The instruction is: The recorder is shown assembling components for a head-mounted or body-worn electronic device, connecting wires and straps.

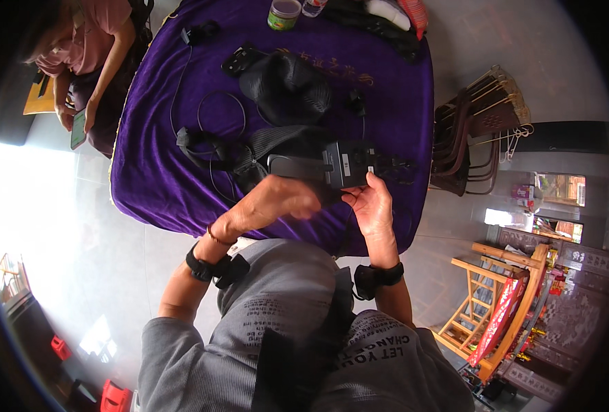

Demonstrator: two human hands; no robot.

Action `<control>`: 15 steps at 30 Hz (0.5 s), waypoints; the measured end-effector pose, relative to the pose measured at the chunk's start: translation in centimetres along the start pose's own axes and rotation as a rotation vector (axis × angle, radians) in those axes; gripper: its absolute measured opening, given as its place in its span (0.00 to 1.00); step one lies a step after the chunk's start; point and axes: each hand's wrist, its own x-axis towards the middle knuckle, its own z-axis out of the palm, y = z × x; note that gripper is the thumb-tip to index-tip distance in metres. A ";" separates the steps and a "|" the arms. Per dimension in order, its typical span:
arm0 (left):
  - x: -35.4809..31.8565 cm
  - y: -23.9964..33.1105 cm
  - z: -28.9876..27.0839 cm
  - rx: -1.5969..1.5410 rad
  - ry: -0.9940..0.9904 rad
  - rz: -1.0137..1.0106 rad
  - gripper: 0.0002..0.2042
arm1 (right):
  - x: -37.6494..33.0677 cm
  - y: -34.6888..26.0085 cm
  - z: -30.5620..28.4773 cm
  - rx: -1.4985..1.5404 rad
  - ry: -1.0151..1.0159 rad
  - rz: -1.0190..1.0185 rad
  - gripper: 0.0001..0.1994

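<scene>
Head view: left hand [277, 199] curled over black device [349, 163], fingertips hidden; right hand [371, 206] pinches its edge.

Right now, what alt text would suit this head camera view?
Both hands, left hand and right hand, grip a black device over a purple tablecloth strewn with a black cap and cables. Another person sits nearby.

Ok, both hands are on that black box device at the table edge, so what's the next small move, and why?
Probably steady the black device with the right hand, which grips its near edge, while the left hand frees the strap bunched beside it. The straps and cables look tangled, so pulling could drag them.
</scene>
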 end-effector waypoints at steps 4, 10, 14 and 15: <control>0.8 1.6 1.0 0.679 0.548 0.550 0.11 | 0.2 0.3 -0.6 0.030 -0.047 -0.024 0.14; 2.5 -0.1 1.2 1.148 0.548 0.462 0.09 | -0.5 -0.3 1.3 0.127 -0.131 0.032 0.19; 2.9 -0.9 1.6 0.952 0.556 0.438 0.08 | -0.4 -0.5 1.6 0.160 -0.114 0.051 0.20; 2.9 -0.8 1.8 0.951 0.555 0.438 0.08 | -0.5 -0.5 1.9 0.163 -0.109 0.048 0.20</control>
